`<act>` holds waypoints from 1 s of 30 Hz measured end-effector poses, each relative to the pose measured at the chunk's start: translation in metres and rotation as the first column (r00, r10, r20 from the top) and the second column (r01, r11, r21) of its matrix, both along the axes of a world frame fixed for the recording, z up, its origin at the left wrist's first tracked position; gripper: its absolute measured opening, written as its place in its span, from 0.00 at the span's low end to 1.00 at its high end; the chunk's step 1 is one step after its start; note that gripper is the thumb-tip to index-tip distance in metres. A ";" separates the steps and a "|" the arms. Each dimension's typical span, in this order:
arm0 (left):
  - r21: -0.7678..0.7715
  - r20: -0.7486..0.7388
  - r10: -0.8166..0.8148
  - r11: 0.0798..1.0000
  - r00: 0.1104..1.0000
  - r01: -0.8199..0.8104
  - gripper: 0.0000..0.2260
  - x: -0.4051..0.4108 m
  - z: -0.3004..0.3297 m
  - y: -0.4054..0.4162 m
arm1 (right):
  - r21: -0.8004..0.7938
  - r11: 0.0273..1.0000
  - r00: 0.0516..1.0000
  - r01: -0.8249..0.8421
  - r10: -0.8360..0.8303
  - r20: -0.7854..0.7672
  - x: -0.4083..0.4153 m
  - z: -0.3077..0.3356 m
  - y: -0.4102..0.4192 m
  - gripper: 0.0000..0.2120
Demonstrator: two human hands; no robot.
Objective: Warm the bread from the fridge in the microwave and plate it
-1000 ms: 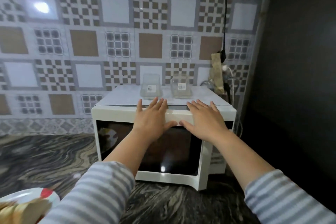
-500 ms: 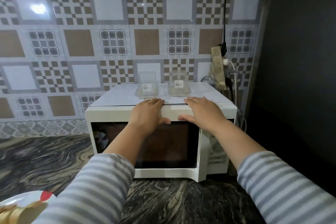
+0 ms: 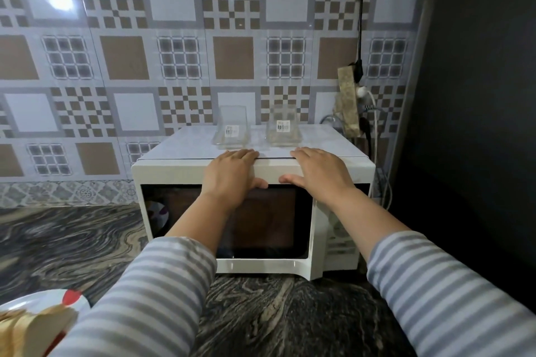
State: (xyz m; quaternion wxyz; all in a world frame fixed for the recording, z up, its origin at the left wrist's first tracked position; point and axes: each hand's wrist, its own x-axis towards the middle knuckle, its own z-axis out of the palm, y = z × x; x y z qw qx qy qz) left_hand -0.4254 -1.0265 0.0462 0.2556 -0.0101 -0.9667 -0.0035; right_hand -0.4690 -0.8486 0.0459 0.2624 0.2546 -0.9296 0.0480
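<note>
A white microwave (image 3: 174,174) stands on the dark marbled counter against the tiled wall, its dark glass door closed. My left hand (image 3: 232,174) lies over the door's top front edge, fingers hooked onto the top and thumb on the door front. My right hand (image 3: 319,174) rests beside it in the same way, thumbs nearly meeting. At the bottom left, slices of bread (image 3: 32,327) sit on a white plate (image 3: 43,298) with a red mark. The microwave's inside is too dark to see.
Two clear plastic containers (image 3: 232,130) (image 3: 282,130) stand on the microwave's top just behind my fingers. A power strip (image 3: 348,104) with plugs and cords hangs at the right. A dark wall closes the right side. Marbled counter (image 3: 72,240) stretches left of the microwave.
My hands slid down from flat on the microwave's top to its front top edge, fingers curling over it. The door, slightly ajar a second ago, now looks closed. The view moved closer.
</note>
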 end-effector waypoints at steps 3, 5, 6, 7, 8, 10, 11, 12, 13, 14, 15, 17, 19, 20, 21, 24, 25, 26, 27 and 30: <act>-0.016 -0.011 0.013 1.000 1.000 -0.013 0.32 0.002 0.002 0.002 | -0.006 1.000 1.000 0.000 0.000 0.008 0.000 0.001 0.000 0.33; -0.022 -0.019 0.013 1.000 1.000 -0.014 0.31 0.005 0.003 0.003 | 0.002 1.000 1.000 0.003 -0.003 0.006 0.001 0.001 0.000 0.33; -0.022 -0.017 0.014 1.000 1.000 -0.014 0.31 0.006 0.003 0.004 | 0.009 1.000 1.000 0.007 -0.007 0.004 0.001 0.000 0.000 0.33; -0.025 -0.013 0.015 1.000 1.000 -0.016 0.30 0.007 0.004 0.004 | 0.011 1.000 1.000 0.011 -0.011 0.003 0.000 0.000 0.000 0.33; -0.031 -0.013 0.018 0.999 1.000 -0.019 0.30 0.006 0.004 0.005 | 0.011 1.000 1.000 0.014 -0.014 0.002 0.000 0.000 0.000 0.33; -0.034 -0.027 0.029 0.999 0.999 -0.030 0.30 0.004 0.003 0.005 | 0.007 1.000 1.000 0.016 -0.015 -0.016 -0.002 0.000 -0.001 0.32; -0.022 -0.036 0.033 0.999 0.999 -0.034 0.29 0.002 0.001 0.004 | 0.005 1.000 1.000 0.015 -0.015 -0.027 -0.004 0.000 -0.001 0.31; -0.010 -0.045 0.038 0.999 0.998 -0.039 0.28 0.000 0.000 0.004 | 0.000 1.000 0.999 0.014 -0.014 -0.033 -0.005 0.000 0.000 0.30; -0.005 -0.056 0.042 0.999 0.998 -0.043 0.28 -0.001 -0.001 0.004 | -0.009 1.000 0.999 0.009 -0.010 -0.040 -0.007 -0.001 0.000 0.29; -0.005 -0.062 0.044 0.999 0.997 -0.045 0.28 -0.002 -0.001 0.004 | -0.017 1.000 0.999 0.003 -0.004 -0.038 -0.008 -0.003 0.000 0.29; -0.009 -0.071 0.044 0.999 0.997 -0.045 0.28 -0.003 -0.002 0.003 | -0.028 1.000 0.999 -0.008 0.006 -0.044 -0.010 -0.005 0.000 0.29; -0.021 -0.087 0.047 0.999 0.995 -0.049 0.28 -0.004 -0.004 0.001 | -0.043 0.999 0.998 -0.020 0.018 -0.055 -0.013 -0.006 0.001 0.29; -0.020 -0.092 0.056 0.998 0.994 -0.058 0.28 -0.006 -0.006 0.001 | -0.048 0.999 0.998 -0.024 0.021 -0.063 -0.014 -0.007 0.002 0.29; -0.019 -0.093 0.066 0.997 0.993 -0.068 0.28 -0.006 -0.006 0.002 | -0.051 0.999 0.998 -0.020 0.017 -0.053 -0.013 -0.007 0.001 0.29; -0.027 -0.095 0.075 0.997 0.993 -0.077 0.28 -0.006 -0.007 0.003 | -0.053 0.998 0.999 -0.016 0.013 -0.051 -0.013 -0.008 0.001 0.29; -0.053 -0.066 0.090 0.994 0.994 -0.094 0.28 -0.004 -0.008 0.005 | -0.044 0.999 1.000 0.001 -0.002 -0.016 -0.010 -0.005 0.000 0.29; -0.061 -0.050 0.088 0.994 0.995 -0.090 0.28 -0.003 -0.009 0.007 | -0.025 1.000 1.000 0.004 -0.004 -0.011 -0.009 -0.004 -0.001 0.29; -0.065 -0.024 0.081 0.995 0.996 -0.082 0.28 0.000 -0.010 0.008 | 0.003 1.000 1.000 0.012 -0.012 0.011 -0.006 -0.002 -0.001 0.29; -0.067 -0.009 0.077 0.995 0.997 -0.077 0.28 0.002 -0.012 0.009 | 0.032 0.999 1.000 0.021 -0.021 0.021 -0.005 -0.001 -0.001 0.29; -0.029 -0.057 0.048 0.998 0.997 -0.049 0.28 0.021 -0.017 0.011 | 0.044 0.999 0.999 0.030 -0.032 0.035 0.016 -0.004 0.002 0.32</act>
